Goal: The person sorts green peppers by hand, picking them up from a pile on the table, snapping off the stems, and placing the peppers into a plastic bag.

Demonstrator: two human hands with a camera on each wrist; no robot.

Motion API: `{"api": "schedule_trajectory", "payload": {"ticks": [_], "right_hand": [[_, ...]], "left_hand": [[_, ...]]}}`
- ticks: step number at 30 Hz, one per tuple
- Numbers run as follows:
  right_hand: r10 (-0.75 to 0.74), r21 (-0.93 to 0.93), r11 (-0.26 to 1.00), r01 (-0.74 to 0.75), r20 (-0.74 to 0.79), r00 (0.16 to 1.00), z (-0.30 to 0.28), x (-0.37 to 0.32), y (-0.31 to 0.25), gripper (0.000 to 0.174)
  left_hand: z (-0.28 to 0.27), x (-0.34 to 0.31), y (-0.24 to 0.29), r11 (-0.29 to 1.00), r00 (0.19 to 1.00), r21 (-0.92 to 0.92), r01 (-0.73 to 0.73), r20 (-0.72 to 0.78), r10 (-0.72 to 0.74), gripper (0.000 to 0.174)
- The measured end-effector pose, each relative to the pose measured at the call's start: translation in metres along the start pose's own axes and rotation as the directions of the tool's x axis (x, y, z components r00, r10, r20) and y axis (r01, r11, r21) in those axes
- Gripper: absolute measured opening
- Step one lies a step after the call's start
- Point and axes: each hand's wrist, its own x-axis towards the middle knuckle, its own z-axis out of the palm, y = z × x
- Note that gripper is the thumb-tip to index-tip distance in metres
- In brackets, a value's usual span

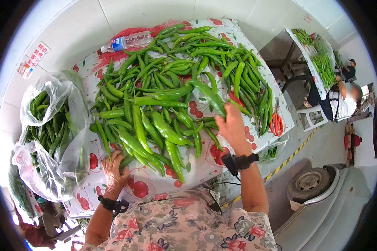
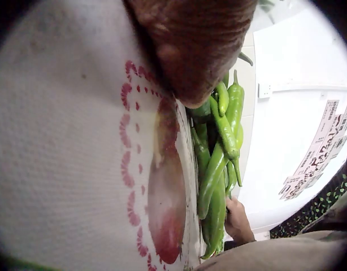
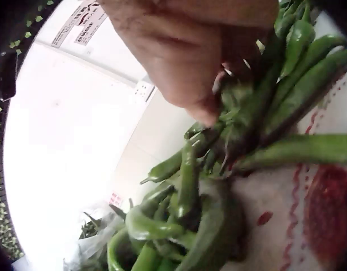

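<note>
Peppers (image 1: 167,129), glossy, long, tapered

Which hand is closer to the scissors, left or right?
Right. The right hand, holding a green pepper, is a little to the left of the scissors; the left hand is farther off, by the near left edge of the pepper pile.

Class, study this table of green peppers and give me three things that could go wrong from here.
The scissors lie near the table's edge; an arm might knock them off.

The right hand holds a pepper above the loose pile, which could slide if disturbed.

The bag gapes open, so peppers could spill.
</note>
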Motion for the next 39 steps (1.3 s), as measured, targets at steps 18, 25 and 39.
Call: {"api": "schedule_trajectory", "payload": {"ticks": [18,25,39], "right_hand": [[0.444,-0.369,0.857,-0.361,0.173,0.879,-0.002,0.088,0.047,0.042],[0.249,-0.108,0.966,-0.233,0.179,0.952,0.003,0.072,0.054,0.032],[0.005,0.226,0.971,-0.075,0.294,0.956,-0.001,0.027,-0.026,0.021]], "left_hand": [[-0.004,0.001,0.003,1.000,1.000,-0.023,0.012,0.010,-0.012,0.042],[-0.005,0.002,0.004,1.000,1.000,-0.008,0.006,0.008,-0.006,0.042],[-0.001,-0.001,0.001,1.000,1.000,-0.001,0.010,0.005,-0.010,0.041]]}}
